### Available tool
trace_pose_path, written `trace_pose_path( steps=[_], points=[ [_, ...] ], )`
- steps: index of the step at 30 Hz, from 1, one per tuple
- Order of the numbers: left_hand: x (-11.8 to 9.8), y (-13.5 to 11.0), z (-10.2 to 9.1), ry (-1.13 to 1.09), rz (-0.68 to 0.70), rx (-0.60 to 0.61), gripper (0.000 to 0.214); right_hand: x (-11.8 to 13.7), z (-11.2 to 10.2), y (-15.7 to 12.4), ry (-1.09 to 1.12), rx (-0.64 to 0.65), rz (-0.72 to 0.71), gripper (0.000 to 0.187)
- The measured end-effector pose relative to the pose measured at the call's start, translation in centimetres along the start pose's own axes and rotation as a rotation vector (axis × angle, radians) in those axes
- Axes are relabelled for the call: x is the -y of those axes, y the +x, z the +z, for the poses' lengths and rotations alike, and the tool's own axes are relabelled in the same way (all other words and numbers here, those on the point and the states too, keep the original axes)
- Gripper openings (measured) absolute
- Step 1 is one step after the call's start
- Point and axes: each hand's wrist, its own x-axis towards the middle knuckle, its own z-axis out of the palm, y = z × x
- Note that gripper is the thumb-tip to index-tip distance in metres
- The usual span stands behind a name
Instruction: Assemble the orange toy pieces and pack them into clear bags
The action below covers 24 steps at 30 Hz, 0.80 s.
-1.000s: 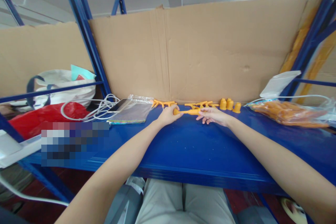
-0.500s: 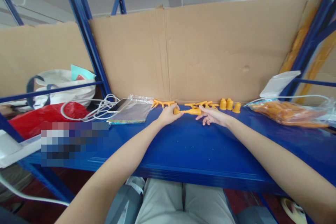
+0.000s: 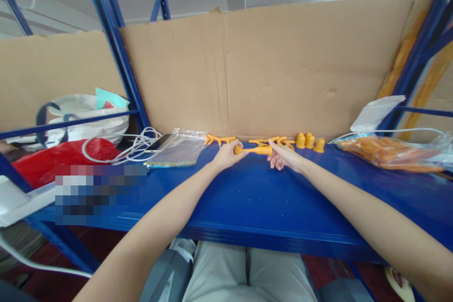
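A yellow-orange plastic rod-like part [image 3: 257, 150] with a ridged left portion and a wider right end lies level between my hands, just above the blue shelf [image 3: 244, 203]. My left hand [image 3: 228, 155] grips its left end between thumb and fingers. At the wider right end my right hand [image 3: 286, 157] is closed, thumb on top and fingers curled beneath; the fingers partly cover that end. Behind my hands, branched yellow pieces [image 3: 221, 139] lie along the cardboard, and more branched pieces [image 3: 281, 141] are near my right hand.
Several small yellow bell-shaped caps [image 3: 319, 145] stand right of my right hand. A clear bag of orange parts [image 3: 385, 151] lies farther right. On the left are a flat clear plastic bag [image 3: 180, 151], white cables [image 3: 141, 146] and a red bag [image 3: 67, 158]. A cardboard panel [image 3: 283, 71] closes the back.
My right hand has shifted slightly, and its fingers have curled in more around the right end of the yellow part. My left hand holds nearly the same position.
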Motion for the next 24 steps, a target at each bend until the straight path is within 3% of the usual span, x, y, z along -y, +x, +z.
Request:
trace_pose_path(
  steps=[2, 4, 9, 16, 24],
  points=[
    [0.05, 0.07, 0.07, -0.014, -0.018, 0.006, 0.024, 0.08, -0.34, -0.14, 0.042, 0.075, -0.002, 0.059],
    [0.09, 0.08, 0.09, -0.019, -0.035, 0.009, 0.024, 0.12, -0.68, -0.50, 0.093, 0.130, -0.047, 0.042],
    [0.01, -0.09, -0.06, -0.018, -0.031, -0.003, 0.024, -0.03, -0.67, -0.95, 0.101, 0.092, -0.108, 0.021],
    [-0.01, -0.07, -0.04, -0.013, -0.017, -0.019, 0.023, 0.04, 0.02, -0.48, 0.034, 0.024, -0.023, 0.046],
    [-0.23, -0.17, -0.04, -0.069, -0.044, -0.013, 0.023, -0.02, -0.08, -0.76, 0.014, 0.018, -0.219, 0.021]
  ],
)
